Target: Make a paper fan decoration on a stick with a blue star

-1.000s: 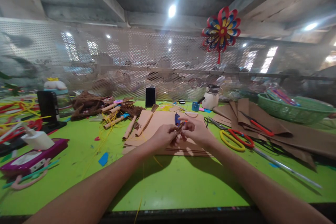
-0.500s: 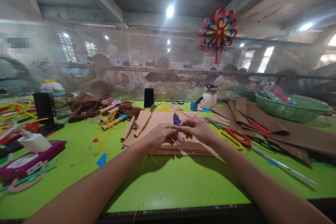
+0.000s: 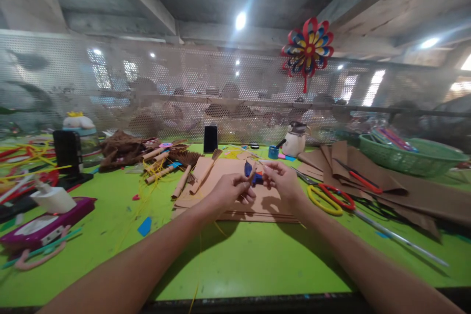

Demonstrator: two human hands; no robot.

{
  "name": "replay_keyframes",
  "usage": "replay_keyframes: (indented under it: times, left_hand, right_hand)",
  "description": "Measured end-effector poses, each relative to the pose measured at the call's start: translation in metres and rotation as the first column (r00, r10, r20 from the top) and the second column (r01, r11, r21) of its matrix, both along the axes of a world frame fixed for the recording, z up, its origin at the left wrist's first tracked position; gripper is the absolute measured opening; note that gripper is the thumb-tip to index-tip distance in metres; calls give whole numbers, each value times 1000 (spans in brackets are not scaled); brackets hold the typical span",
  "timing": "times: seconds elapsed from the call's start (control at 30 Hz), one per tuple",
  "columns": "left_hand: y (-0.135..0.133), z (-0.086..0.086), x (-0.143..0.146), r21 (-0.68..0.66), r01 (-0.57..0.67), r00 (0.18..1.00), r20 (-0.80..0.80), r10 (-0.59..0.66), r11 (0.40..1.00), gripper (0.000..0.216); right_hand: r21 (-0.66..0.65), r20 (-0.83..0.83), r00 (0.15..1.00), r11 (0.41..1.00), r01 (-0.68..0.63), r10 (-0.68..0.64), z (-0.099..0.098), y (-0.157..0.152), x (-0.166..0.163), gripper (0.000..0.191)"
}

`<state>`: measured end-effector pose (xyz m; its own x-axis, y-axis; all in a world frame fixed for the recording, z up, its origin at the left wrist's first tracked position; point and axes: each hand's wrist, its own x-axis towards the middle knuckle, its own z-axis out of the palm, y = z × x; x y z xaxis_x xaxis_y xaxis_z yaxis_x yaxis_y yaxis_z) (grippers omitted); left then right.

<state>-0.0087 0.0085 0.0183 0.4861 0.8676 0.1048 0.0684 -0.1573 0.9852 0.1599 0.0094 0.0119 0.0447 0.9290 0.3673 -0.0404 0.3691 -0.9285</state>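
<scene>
My left hand (image 3: 233,190) pinches a thin brown paper strip (image 3: 252,173), which stands up between thumb and fingers. Just to the right, a small gap away, my right hand (image 3: 281,181) has its fingers curled with the tips close together; whatever may be in them is too small to make out. Behind the fingertips lies a dark blue piece (image 3: 248,169), partly hidden, with a bit of orange beside it. Both hands are above a stack of tan paper sheets (image 3: 228,211). Rolled brown paper pieces with fringed ends (image 3: 201,179) rest on its left side.
Red-handled scissors (image 3: 336,196) and yellow-handled scissors (image 3: 324,201) lie right of the stack, near a metal rod (image 3: 401,239) and brown paper sheets (image 3: 368,171). Beyond are a green basket (image 3: 408,157) and a white jug (image 3: 295,140). A purple power strip (image 3: 51,225) sits left.
My hands were together at the fingertips. Now they are apart, the right one shifted right, and the brown strip shows upright in the left. The view has tilted slightly.
</scene>
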Motion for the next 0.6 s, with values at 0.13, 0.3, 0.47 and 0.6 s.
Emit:
replay_keyframes:
  times: [0.13,0.3,0.47,0.6]
  left_hand:
    - [-1,2,3,9,15,995,100,-16,1000,30]
    - [-6,1,7,-21,65,990,127,-62,998,29]
    - [-9,5,6,26,70,995,67,-71,997,29]
    - [-8,4,7,86,39,999,27,-42,996,28]
  right_hand:
    - [-108,15,970,965,-240,243,-6,-3,-8,32]
    - [-33,-11,979,978,-204,204,-10,-6,-16,29]
    - [-14,-1,989,989,-148,148,-4,-5,-9,27]
    - [19,-33,992,993,-118,118,3,-4,-3,29]
